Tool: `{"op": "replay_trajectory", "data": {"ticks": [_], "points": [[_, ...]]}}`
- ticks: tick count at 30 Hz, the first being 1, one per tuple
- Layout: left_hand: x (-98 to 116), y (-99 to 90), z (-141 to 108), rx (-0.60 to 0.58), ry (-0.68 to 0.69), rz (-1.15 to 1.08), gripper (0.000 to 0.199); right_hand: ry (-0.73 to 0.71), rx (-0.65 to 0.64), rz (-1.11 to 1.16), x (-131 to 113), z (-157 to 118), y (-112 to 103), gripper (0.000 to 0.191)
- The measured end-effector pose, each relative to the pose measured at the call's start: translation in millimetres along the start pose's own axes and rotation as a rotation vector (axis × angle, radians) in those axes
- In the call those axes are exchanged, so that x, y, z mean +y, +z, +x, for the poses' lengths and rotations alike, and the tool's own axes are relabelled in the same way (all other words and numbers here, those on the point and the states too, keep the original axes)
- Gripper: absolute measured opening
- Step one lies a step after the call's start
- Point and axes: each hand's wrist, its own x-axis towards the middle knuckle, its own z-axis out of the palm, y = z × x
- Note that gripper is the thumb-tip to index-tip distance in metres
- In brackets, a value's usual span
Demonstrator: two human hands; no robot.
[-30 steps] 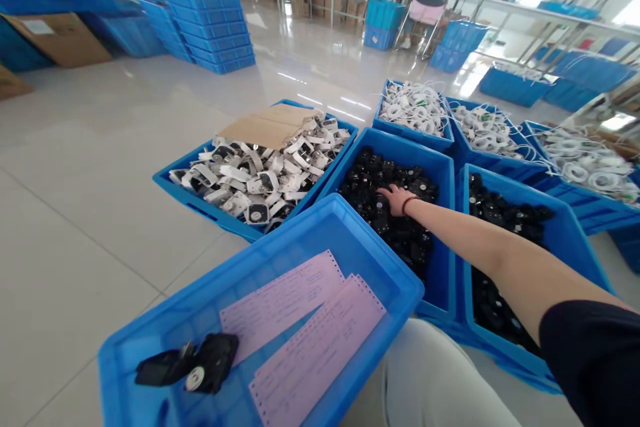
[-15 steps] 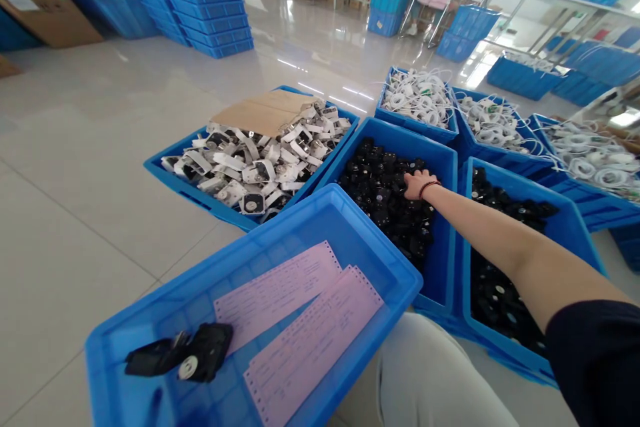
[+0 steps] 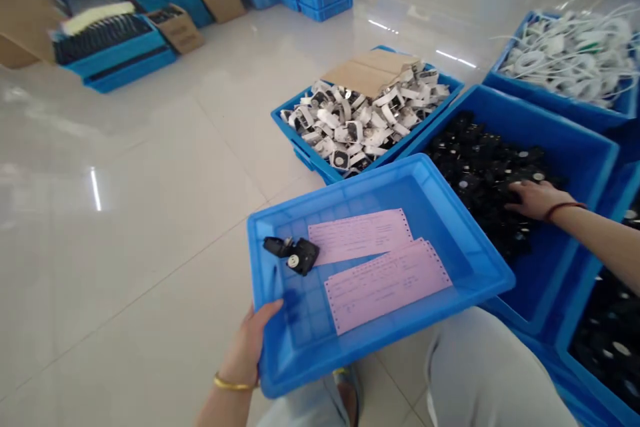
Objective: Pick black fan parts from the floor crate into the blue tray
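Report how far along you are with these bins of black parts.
Done: one black part lies in the blue tray, beside two pink printed sheets. In hand: the left hand grips the tray's edge, while the right hand rests on the black parts in their blue bin. Left: that bin looks nearly full. White-cased parts and coiled white cables also sit in bins.

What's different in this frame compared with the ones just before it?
The view has swung left and down, bringing the left hand into sight, gripping the edge of the blue tray. The right hand stays on the black parts. The pink slips and black part remain in the tray.
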Motion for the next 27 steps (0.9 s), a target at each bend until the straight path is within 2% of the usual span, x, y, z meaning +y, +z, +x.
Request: {"op": "replay_trajectory", "data": {"ticks": [2, 4, 6, 8, 10, 12, 15, 18, 20, 22, 24, 27], "points": [[1.0, 6.1, -4.0, 0.012, -0.009, -0.048, 0.081, 0.015, 0.11, 0.053, 1.3, -10.6, -13.5, 0.058], [1.3, 9.3, -6.7, 0.029, -0.006, -0.058, 0.081, -0.034, 0.345, 0.141, -16.5, -24.5, -38.9, 0.076], [1.9, 11.8, -9.3, 0.033, 0.031, -0.049, 0.083, -0.116, 0.502, 0.224, -55.0, -36.0, -69.2, 0.074], [3.1, 14.8, -12.0, 0.016, 0.063, -0.051, 0.083, -0.315, 0.527, 0.307, -110.3, -41.0, -92.6, 0.061], [4.6, 18.0, -14.1, 0.01, 0.067, -0.062, 0.082, -0.628, 0.4, 0.373, -175.2, -40.5, -99.4, 0.046], [5.6, 20.4, -15.5, 0.012, 0.061, -0.054, 0.081, -0.838, 0.215, 0.413, -242.2, -39.5, -87.4, 0.033], [6.0, 21.9, -17.0, 0.024, 0.056, -0.018, 0.082, -0.886, -0.067, 0.333, -332.0, -45.8, -49.2, 0.036], [4.6, 21.3, -17.1, 0.014, 0.048, -0.02, 0.082, -0.779, -0.21, 0.329, -394.2, -60.6, -15.8, 0.045], [2.3, 20.0, -15.2, 0.007, 0.043, -0.029, 0.082, -0.657, -0.241, 0.452, -416.4, -68.7, -4.5, 0.05], [-1.1, 18.2, -11.5, 0.013, 0.04, -0.03, 0.083, -0.567, -0.297, 0.634, -424.5, -71.3, 0.5, 0.058], [-4.8, 16.6, -7.2, 0.015, 0.047, -0.039, 0.084, -0.568, -0.392, 0.811, -422.4, -68.3, 4.0, 0.068], [-8.4, 16.4, -4.5, 0.0, 0.054, -0.059, 0.081, -0.643, -0.559, 1.034, -410.0, -57.6, 11.7, 0.075]]}}
